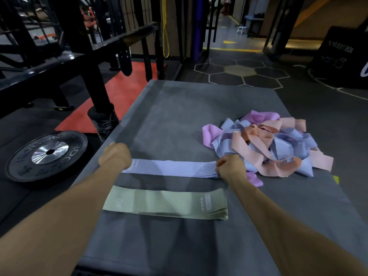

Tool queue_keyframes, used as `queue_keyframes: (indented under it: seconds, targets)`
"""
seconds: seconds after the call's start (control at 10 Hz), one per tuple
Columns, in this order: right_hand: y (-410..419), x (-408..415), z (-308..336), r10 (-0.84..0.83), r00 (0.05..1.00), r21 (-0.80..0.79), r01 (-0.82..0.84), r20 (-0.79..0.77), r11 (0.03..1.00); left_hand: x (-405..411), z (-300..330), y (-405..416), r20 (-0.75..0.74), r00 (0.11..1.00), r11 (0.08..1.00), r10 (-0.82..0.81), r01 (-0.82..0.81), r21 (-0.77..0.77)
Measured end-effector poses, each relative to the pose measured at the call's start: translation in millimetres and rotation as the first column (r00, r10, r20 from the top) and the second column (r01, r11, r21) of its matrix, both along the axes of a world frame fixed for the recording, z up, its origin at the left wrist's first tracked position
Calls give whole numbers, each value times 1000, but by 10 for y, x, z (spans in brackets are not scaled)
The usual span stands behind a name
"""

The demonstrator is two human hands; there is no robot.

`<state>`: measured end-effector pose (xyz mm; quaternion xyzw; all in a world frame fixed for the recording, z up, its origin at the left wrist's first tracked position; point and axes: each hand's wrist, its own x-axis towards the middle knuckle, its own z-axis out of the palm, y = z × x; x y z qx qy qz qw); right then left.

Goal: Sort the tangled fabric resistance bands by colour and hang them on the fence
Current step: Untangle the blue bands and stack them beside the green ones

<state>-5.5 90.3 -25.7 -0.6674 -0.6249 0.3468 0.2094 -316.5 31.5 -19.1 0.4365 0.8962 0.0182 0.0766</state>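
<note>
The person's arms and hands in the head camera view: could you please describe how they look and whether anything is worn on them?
Both forearms are bare up to the frame edge, with no sleeves showing. The left hand and right hand wear no gloves, and no watch, bracelet or wristband is visible on either wrist. The fingers are curled under, so rings cannot be checked.

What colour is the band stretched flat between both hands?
Pale lavender-blue band, held by the left hand and right hand; head view.

The person is reaching both arms forward, left hand [115, 156] and right hand [231, 167] fisted, knuckles up, gripping opposite ends of the lilac band [169, 168].
</note>
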Motion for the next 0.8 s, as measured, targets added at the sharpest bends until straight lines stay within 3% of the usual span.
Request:
queue_keyframes:
  seconds: [0.2,0.3,0.5,0.8]
  targets:
    - [24,328,173,-4,1000,78,6,-27,997,855,252,313,223,957,960,-184,127,249]
    - [98,553,230,-57,998,179,48,42,983,1371,300,517,291,901,908,-321,206,363]
    - [333,999,289,-95,981,259,49,167,965,2170,136,879,396,808,873,-436,274,402]
    - [617,1147,42,-74,977,243,24,198,970,2483,-182,1250,303,835,875,-459,366,318]
